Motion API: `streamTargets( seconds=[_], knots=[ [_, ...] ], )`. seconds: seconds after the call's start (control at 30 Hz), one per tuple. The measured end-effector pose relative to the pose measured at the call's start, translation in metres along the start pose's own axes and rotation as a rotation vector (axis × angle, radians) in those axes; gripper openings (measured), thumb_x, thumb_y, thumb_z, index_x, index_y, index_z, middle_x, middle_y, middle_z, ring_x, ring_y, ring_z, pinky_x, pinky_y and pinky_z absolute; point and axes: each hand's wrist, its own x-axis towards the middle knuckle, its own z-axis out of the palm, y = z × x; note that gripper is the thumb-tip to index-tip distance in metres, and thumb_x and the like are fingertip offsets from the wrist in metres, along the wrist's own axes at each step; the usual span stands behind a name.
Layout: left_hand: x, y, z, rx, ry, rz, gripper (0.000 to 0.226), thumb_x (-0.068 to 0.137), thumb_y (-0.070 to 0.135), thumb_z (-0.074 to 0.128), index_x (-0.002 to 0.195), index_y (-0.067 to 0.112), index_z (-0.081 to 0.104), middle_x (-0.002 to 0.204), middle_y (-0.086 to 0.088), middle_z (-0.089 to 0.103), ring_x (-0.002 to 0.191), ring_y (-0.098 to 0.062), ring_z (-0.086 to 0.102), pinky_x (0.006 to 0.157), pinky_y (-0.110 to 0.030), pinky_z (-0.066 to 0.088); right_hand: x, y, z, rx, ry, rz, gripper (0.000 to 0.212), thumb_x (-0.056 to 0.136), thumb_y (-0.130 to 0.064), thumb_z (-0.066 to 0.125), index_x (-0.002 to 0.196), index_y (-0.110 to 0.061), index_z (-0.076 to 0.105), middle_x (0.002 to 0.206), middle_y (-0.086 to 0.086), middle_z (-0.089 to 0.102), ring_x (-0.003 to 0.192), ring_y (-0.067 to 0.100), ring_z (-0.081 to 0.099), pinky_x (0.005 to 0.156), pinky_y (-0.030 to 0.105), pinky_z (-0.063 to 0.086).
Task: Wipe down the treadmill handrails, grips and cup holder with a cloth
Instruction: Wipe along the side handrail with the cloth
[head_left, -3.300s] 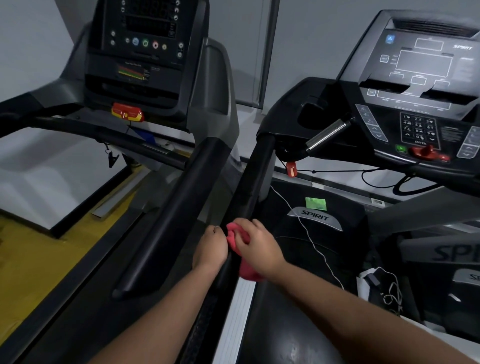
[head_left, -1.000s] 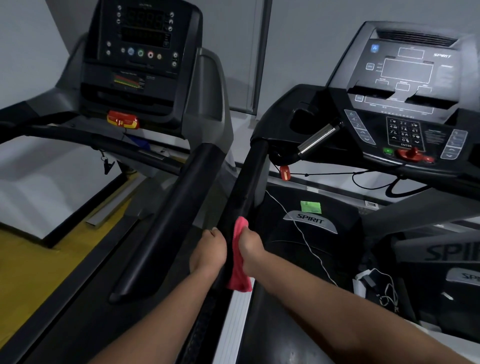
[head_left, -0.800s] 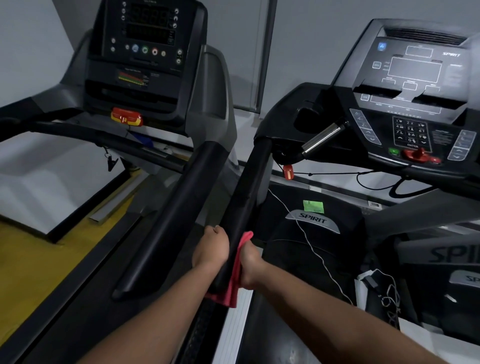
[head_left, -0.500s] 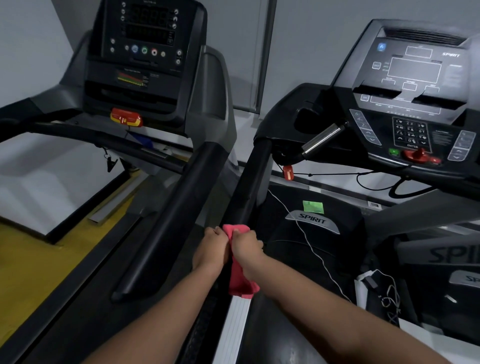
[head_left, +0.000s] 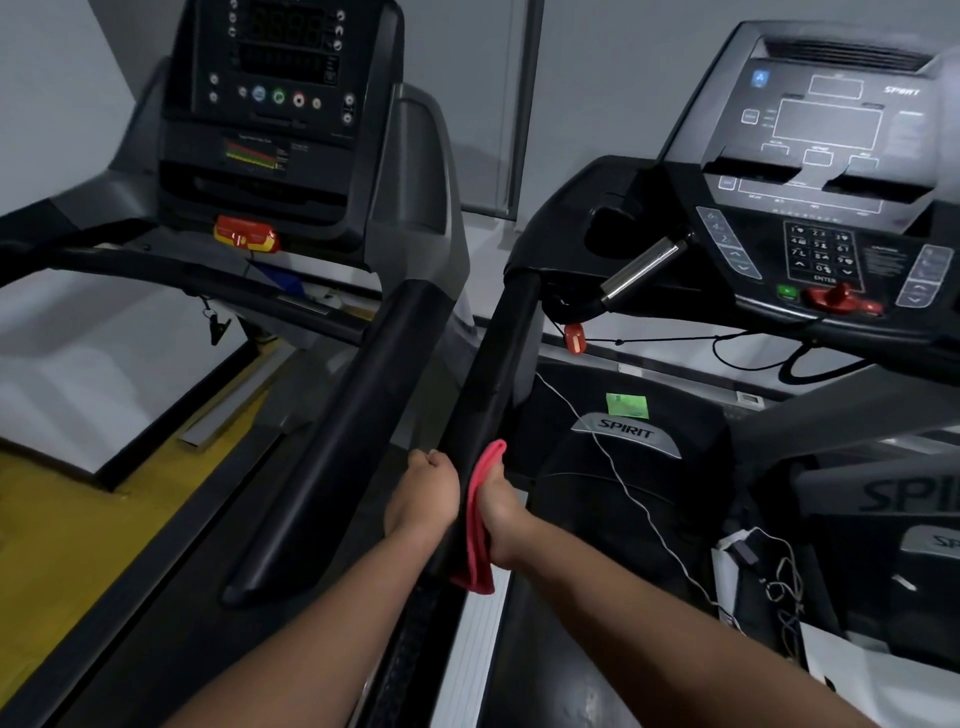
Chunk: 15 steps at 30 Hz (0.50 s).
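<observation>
A black padded handrail (head_left: 493, 374) of the right treadmill slopes down toward me. My left hand (head_left: 423, 499) grips its lower end from the left side. My right hand (head_left: 501, 519) presses a pink-red cloth (head_left: 478, 525) flat against the rail's right side, and the cloth hangs down below the hand. Higher up sit a dark cup holder (head_left: 610, 231) and a metal pulse grip (head_left: 641, 267) on the right treadmill's console.
A second treadmill stands at the left; its black handrail (head_left: 343, 441) runs close beside the one I hold. Its console (head_left: 280, 104) and the right console (head_left: 831, 182) rise behind. A white cable (head_left: 623, 483) crosses the motor cover, and tangled cords (head_left: 769, 582) lie lower right.
My right hand has slipped from on top of the rail to its right side, turning the cloth flat against it. My left hand stays on the rail's end.
</observation>
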Motion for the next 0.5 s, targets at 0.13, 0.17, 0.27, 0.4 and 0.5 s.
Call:
streamTargets(
  seconds=[0.13, 0.17, 0.27, 0.4, 0.5],
  knots=[
    [0.000, -0.001, -0.001, 0.003, -0.012, -0.018, 0.041, 0.101, 0.030, 0.021, 0.127, 0.008, 0.043, 0.127, -0.018, 0.056, 0.115, -0.033, 0.053, 0.085, -0.035, 0.034, -0.002, 0.007, 0.012, -0.343, 0.095, -0.144, 0.083, 0.085, -0.076, 0.023, 0.144, -0.018, 0.032, 0.135, 0.014, 0.049, 0.119, 0.030, 0.050, 0.103, 0.038, 0.037],
    [0.000, -0.001, -0.002, -0.013, -0.021, -0.031, 0.039, 0.101, 0.030, 0.022, 0.125, 0.008, 0.044, 0.125, -0.018, 0.057, 0.114, -0.033, 0.054, 0.087, -0.036, 0.035, -0.003, 0.007, 0.010, -0.453, 0.177, -0.214, 0.072, 0.092, -0.064, 0.025, 0.146, -0.016, 0.025, 0.141, 0.017, 0.041, 0.124, 0.032, 0.045, 0.106, 0.038, 0.034],
    [0.000, -0.004, -0.003, -0.044, -0.044, -0.061, 0.037, 0.100, 0.032, 0.026, 0.120, 0.008, 0.047, 0.126, -0.018, 0.057, 0.114, -0.033, 0.053, 0.091, -0.036, 0.036, -0.002, 0.000, 0.009, -0.567, 0.240, -0.258, 0.061, 0.099, -0.046, 0.028, 0.148, -0.012, 0.018, 0.148, 0.019, 0.025, 0.129, 0.034, 0.037, 0.107, 0.035, 0.028],
    [-0.004, -0.004, -0.003, -0.022, -0.047, -0.032, 0.044, 0.100, 0.038, 0.022, 0.125, 0.011, 0.047, 0.129, -0.013, 0.055, 0.117, -0.030, 0.051, 0.084, -0.034, 0.030, 0.002, -0.008, 0.013, -0.519, 0.257, -0.298, 0.067, 0.097, -0.049, 0.032, 0.149, -0.010, 0.013, 0.146, 0.019, 0.030, 0.128, 0.035, 0.040, 0.106, 0.039, 0.031],
    [-0.005, -0.003, -0.003, -0.016, -0.031, -0.023, 0.048, 0.101, 0.037, 0.020, 0.134, 0.011, 0.044, 0.138, -0.013, 0.049, 0.125, -0.030, 0.046, 0.095, -0.036, 0.032, 0.010, -0.011, 0.011, -0.310, 0.217, -0.306, 0.068, 0.096, -0.051, 0.035, 0.148, -0.011, 0.017, 0.142, 0.016, 0.041, 0.126, 0.031, 0.044, 0.107, 0.040, 0.034]
  ],
)
